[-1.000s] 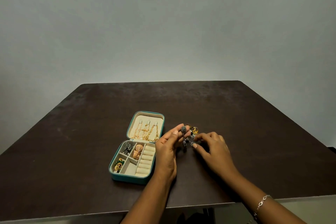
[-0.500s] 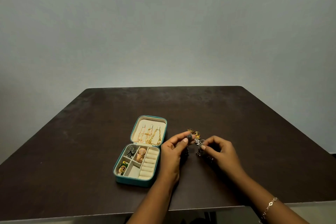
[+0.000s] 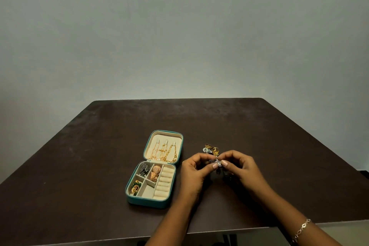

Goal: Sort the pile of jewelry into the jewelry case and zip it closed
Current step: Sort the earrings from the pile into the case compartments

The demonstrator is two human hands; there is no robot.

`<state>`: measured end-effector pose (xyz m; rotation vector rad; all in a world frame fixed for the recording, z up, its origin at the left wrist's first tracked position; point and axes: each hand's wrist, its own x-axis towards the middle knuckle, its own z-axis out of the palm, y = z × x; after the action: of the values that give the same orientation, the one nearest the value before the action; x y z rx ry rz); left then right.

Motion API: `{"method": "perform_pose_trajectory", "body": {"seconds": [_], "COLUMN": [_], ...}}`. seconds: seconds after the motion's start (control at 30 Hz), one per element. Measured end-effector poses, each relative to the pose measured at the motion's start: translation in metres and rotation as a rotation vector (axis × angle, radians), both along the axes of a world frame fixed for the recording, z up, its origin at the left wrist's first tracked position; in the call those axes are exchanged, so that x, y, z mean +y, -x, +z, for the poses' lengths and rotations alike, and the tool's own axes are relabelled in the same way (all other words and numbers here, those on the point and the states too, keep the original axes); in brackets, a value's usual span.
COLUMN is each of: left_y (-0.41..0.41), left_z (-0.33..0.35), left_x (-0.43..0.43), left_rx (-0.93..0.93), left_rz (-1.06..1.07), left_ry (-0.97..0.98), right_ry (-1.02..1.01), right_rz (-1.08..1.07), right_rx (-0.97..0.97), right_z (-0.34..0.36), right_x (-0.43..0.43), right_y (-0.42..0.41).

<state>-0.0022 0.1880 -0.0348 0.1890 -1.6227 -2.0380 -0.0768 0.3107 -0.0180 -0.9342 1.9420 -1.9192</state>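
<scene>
Silver was what had been gathered between the two hands: a small silver piece [image 3: 217,163] was pinched from both sides, by the left hand [image 3: 194,173] and the right hand [image 3: 242,170], just above the bench [image 3: 279,146]; half a second before, the hands had been held apart, each with its own bit of jewelry, and they had since been brought fingertip to fingertip; whether pieces were being paired or untangled could not be told. Just behind the fingers, a remaining pile [image 3: 210,149] of gold rings and a silver flower was left on the bench; the jewelry case [image 3: 147,203] was laid open beside the left hand, one near compartment [image 3: 147,190] seen bare; sorting was judged well along, zipping not yet begun.
</scene>
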Motion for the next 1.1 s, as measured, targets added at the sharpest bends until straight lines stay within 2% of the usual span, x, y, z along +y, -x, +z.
{"method": "perform_pose_trajectory", "body": {"seconds": [0.33, 0.67, 1.1], "left_y": [0.0032, 0.0051, 0.0037], "left_z": [-0.0055, -0.0081, -0.0063], "left_x": [-0.0022, -0.0012, -0.0002], "left_rx": [-0.005, -0.009, 0.041], "left_rz": [0.028, 0.039, 0.01], "left_ry": [0.011, 0.126, 0.186], "right_ry": [0.002, -0.02, 0.029], "right_rz": [0.041, 0.015, 0.072], "right_rx": [-0.022, 0.023, -0.132], "right_z": [0.0003, -0.0033, 0.0019], "right_x": [-0.0003, -0.0015, -0.0013], "right_y": [-0.005, -0.0032, -0.0062]}}
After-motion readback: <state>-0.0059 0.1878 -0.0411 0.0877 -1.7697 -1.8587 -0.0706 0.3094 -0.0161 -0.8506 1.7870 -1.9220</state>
